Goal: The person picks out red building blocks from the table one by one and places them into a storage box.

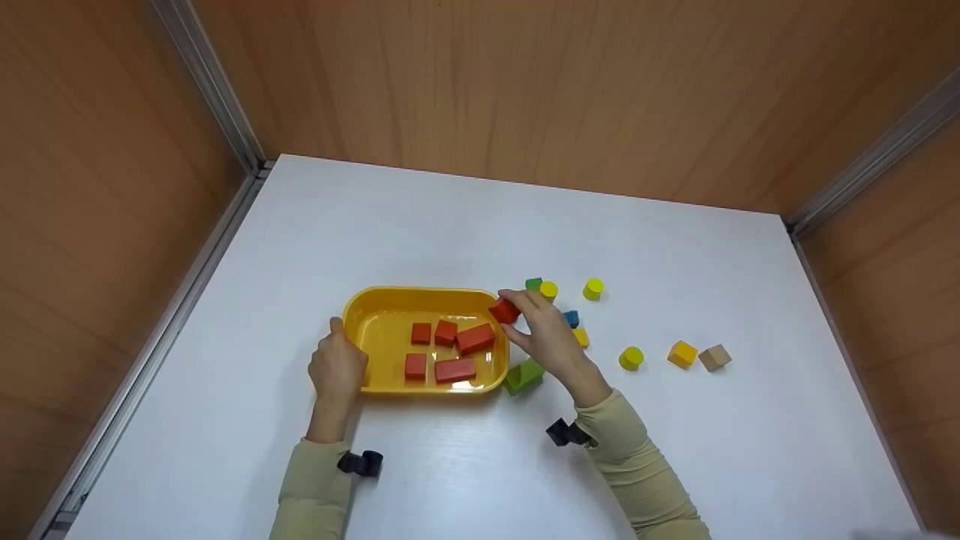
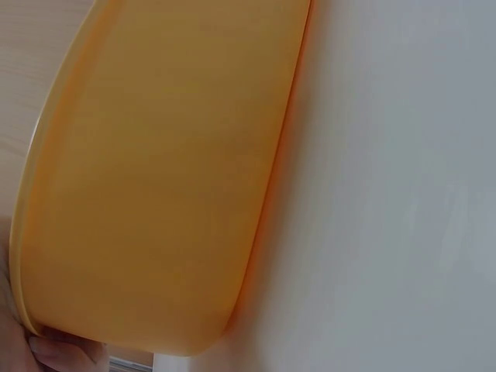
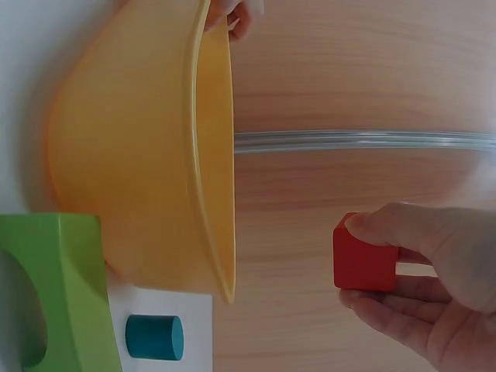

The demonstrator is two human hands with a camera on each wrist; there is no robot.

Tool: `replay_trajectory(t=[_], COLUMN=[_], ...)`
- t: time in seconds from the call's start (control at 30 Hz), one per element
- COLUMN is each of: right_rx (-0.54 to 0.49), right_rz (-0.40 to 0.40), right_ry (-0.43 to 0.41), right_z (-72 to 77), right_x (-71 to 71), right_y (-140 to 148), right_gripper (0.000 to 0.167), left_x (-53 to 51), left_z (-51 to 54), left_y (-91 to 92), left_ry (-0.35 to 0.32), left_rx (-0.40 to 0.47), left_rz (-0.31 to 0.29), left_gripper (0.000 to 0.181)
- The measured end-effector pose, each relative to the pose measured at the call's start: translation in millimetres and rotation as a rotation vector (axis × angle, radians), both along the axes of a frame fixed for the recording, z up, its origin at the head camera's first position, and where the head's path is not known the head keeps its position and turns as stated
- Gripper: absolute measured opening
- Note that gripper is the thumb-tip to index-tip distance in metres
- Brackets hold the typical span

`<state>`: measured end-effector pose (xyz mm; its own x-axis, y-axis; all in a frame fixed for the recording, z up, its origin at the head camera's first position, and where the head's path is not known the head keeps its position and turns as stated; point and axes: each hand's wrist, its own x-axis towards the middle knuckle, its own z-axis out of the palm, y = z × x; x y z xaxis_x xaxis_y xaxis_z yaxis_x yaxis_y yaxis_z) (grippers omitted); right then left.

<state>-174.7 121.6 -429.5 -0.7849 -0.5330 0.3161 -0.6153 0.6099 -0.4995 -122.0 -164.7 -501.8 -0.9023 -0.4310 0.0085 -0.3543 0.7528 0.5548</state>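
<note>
A yellow tub (image 1: pixel 390 300) stands on the white table with several red blocks inside, among them a long one (image 1: pixel 455 370). The left hand (image 1: pixel 337 367) grips its left rim; in the left wrist view fingers (image 2: pixel 66 353) curl at the edge of the tub (image 2: pixel 155 178). Over the right end of the tub, the right hand (image 1: pixel 551 337) pinches a red block (image 1: pixel 504 310) between thumb and fingers. The right wrist view shows this red block (image 3: pixel 363 257) in the right hand (image 3: pixel 434 279), above the rim level of the tub (image 3: pixel 132 147).
A green arched block (image 1: pixel 524 376) lies by the tub's right end. Near the right hand are yellow cylinders (image 1: pixel 593 289), a blue block (image 1: pixel 571 319) and a small green block (image 1: pixel 533 283). Farther right lie a yellow cube (image 1: pixel 682 354) and a plain wooden cube (image 1: pixel 715 358). Wooden panels surround the table.
</note>
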Motion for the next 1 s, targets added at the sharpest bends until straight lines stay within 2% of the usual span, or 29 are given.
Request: replay_trajectory(t=[0.2, 0.53, 0.73, 1.0], right_rx=[-0.016, 0.041, 0.04, 0.081], right_rz=[0.052, 0.093, 0.134, 0.135], right_ry=[-0.012, -0.024, 0.0, -0.05], right_z=[0.7, 2.8, -1.1, -9.0], right_x=[3.0, 9.4, 12.2, 14.2], right_y=[-11.0, -38.8, -54.8, -72.7], right_gripper=[0.048, 0.048, 0.047, 0.046], left_x=[-1.9, -4.5, -3.8, -2.7], left_z=[0.0, 0.5, 0.4, -0.3], left_y=[1.4, 1.9, 2.4, 2.9], left_ry=[0.025, -0.026, -0.02, -0.008], left_rx=[-0.004, 0.003, 0.001, 0.002], left_rz=[-0.005, 0.014, 0.009, 0.004], left_gripper=[0.033, 0.038, 0.037, 0.037])
